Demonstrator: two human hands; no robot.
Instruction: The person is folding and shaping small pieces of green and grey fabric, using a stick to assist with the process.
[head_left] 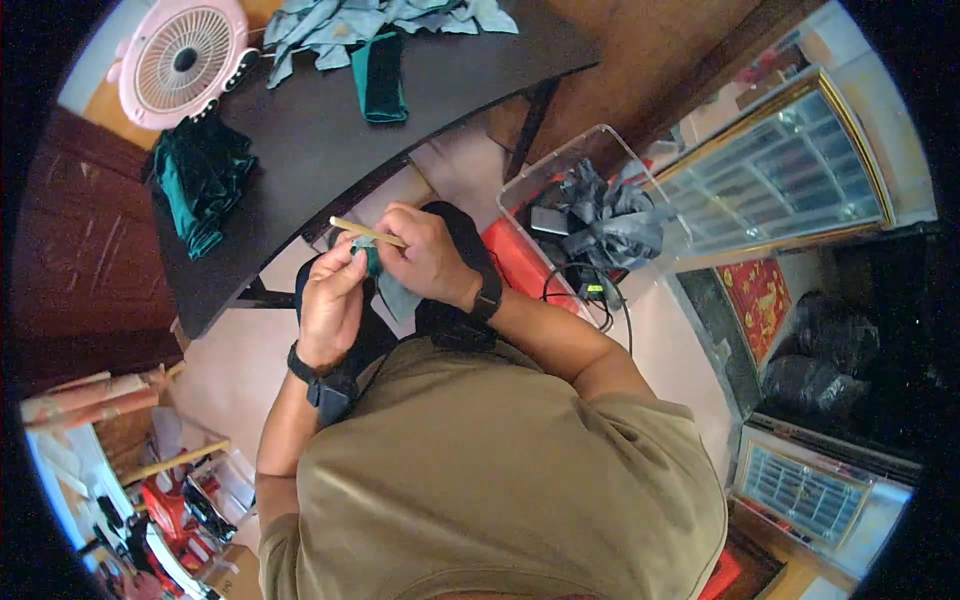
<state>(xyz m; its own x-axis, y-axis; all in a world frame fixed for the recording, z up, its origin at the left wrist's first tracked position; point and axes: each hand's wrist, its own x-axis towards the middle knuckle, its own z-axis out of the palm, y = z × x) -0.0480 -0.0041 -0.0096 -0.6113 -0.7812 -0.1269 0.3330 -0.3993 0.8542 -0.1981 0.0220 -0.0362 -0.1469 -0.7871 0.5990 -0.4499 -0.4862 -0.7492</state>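
My right hand [428, 258] is closed round a thin wooden stick [350, 228], whose pale end juts out to the left above my left hand. Pinched in the fingers of my left hand [332, 300] is a small dark green and pale grey cloth piece [366, 258], right under the stick. The two hands almost touch, held over my lap just off the table's near edge. Below my right hand a pale grey-green cloth [398, 300] lies against my dark trousers. Whether it joins the pinched piece is hidden by my fingers.
On the dark table [300, 130] are a pink fan [185, 62], a bunched green velvet cloth [203, 180], a folded green velvet piece [379, 80] and a heap of pale cloth pieces [360, 22]. To my right, a clear plastic bin [515, 190] holds dark crumpled bags and cables.
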